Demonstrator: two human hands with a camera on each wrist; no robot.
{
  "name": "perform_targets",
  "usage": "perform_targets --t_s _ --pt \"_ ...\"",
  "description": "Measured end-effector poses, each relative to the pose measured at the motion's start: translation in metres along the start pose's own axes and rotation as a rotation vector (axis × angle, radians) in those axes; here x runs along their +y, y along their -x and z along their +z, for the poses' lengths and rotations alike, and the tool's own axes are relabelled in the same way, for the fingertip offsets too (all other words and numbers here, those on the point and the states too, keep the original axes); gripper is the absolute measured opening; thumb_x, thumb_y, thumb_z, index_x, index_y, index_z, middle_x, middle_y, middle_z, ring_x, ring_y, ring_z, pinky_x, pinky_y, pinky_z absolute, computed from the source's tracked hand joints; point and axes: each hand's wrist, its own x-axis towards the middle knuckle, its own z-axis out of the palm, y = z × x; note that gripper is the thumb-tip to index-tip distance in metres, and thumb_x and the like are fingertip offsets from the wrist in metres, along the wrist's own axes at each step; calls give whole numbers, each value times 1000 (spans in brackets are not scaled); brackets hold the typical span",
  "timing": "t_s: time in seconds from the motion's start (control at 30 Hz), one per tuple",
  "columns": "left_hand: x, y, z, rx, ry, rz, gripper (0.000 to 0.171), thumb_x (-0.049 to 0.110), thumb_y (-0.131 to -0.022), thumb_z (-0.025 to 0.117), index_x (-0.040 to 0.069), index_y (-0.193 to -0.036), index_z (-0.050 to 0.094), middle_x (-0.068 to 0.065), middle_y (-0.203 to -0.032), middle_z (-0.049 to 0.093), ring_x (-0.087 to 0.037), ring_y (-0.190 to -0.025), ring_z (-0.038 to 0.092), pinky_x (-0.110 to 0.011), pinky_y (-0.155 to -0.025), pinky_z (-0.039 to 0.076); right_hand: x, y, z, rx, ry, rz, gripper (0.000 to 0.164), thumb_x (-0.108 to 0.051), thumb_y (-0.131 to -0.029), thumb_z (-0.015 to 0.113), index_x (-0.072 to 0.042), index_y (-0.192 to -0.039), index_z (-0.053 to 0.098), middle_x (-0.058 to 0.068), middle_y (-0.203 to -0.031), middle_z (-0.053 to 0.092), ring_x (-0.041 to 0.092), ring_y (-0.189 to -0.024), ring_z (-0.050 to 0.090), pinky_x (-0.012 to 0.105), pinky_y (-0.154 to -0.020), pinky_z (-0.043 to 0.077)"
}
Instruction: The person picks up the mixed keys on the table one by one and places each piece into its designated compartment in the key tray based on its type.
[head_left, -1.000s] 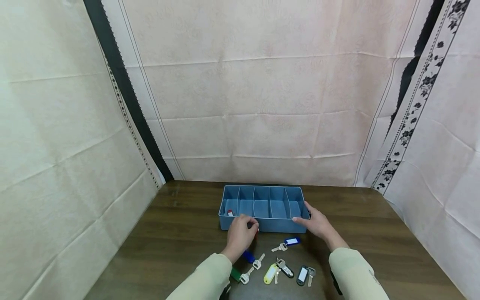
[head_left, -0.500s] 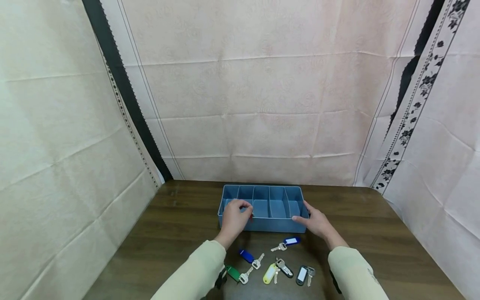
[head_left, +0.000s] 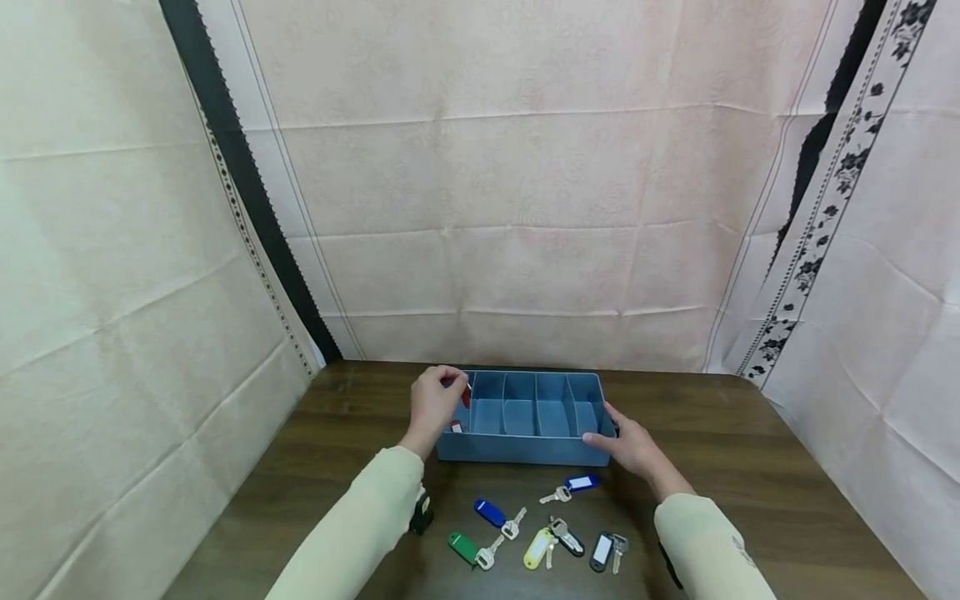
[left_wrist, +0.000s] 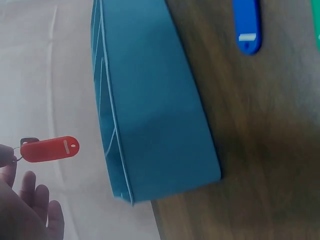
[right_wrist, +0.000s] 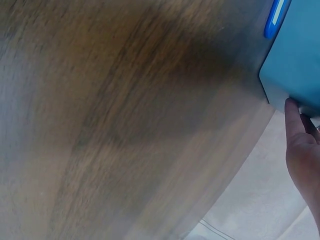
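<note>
My left hand (head_left: 432,408) pinches the ring of a key with a red key tag (left_wrist: 50,149) above the leftmost compartment of a blue divided box (head_left: 517,450). In the left wrist view the tag sticks out from the fingertips, its key mostly hidden behind it. Another red tag (head_left: 457,427) with a white label lies in that compartment. At the box's front right corner, my right hand (head_left: 636,446) grips with the thumb on the front and fingers along the side. The right wrist view shows a finger (right_wrist: 292,117) against the box wall.
On the wooden table before the box lie keys with tags: a blue tag (head_left: 582,482), another blue tag (head_left: 490,512), a green tag (head_left: 462,547), a yellow tag (head_left: 537,548) and dark tags, one (head_left: 602,552) to the right. Pale cloth (head_left: 480,208) hangs behind.
My left hand has lifted the red-tagged key from in front of the box and moved it up and left, over the leftmost compartment. The right hand stays at the corner.
</note>
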Motion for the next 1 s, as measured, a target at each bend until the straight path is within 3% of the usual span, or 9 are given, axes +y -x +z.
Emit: perform_targets --t_s 0.1,0.37,0.8,1.0 --pt "-4 -9 -5 22 -1 -11 13 19 -94 69 8 -95 75 -9 -97 67 -26 -89 60 -38 -77 55 1 -1 0 3 -6 -1 111 -70 -80 63 -11 -160 13 29 -157 22 54 -139 24 70 -102 29" --pt "-23 -30 -6 54 15 -66 17 22 -95 68 7 -99 75 -9 -96 71 -25 -90 61 -39 -82 54 -1 -1 3 -4 -16 -16 104 -64 -86 63 -10 -159 14 29 -158 22 54 -140 24 69 -103 28" --pt "-45 -47 3 48 39 -163 18 23 -97 66 7 -102 73 -11 -101 68 -28 -94 58 -41 -83 52 -3 2 2 5 -21 4 105 -66 -83 64 -12 -160 16 27 -158 22 53 -140 24 70 -103 28" --pt "-47 -54 8 42 20 -157 18 22 -96 66 6 -102 73 -12 -102 69 -29 -96 58 -42 -85 52 -4 5 0 14 -19 7 104 -64 -84 64 -12 -160 16 27 -158 22 53 -140 24 70 -103 28"
